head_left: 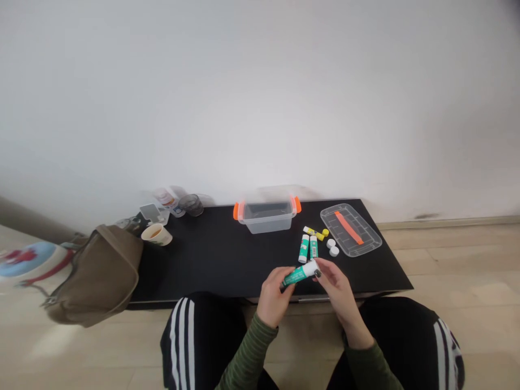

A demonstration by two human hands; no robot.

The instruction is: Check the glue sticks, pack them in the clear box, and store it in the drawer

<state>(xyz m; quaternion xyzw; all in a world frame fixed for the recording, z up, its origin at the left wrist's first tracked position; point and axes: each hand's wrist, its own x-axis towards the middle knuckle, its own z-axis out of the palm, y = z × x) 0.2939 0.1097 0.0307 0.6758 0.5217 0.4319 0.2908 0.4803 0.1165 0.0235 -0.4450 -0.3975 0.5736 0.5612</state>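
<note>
Black track pants [195, 336], then a left hand [273, 303] and a right hand [339, 292] on a teal glue stick [298, 277]

Knees in those pants, white stripes down their outer sides, fill the bottom of the frame, and green striped sleeves [247, 346] rise between them. At lower centre, the left hand closes around the teal body of the stick. The right fingertips [320, 265] pinch its white end, where a small dark round face points right. A hand at each end appears to keep the tube steady.

Just beyond, on the black table [203, 260], two teal-and-white glue sticks [308, 248] lie side by side. Past them are a yellow-labelled glue stick [314, 233], a yellow cap [325, 232] and two white caps [332, 247], all grouped within easy reach.

Farther back, at centre, stands a clear plastic box [267, 216] with orange latches. Its clear lid [350, 229], marked with an orange strip, lies flat to the right, seemingly set aside. At left are a paper cup [156, 234] and an olive bag [101, 276] slumped against the table's edge. A white wall [260, 97] rises behind.
</note>
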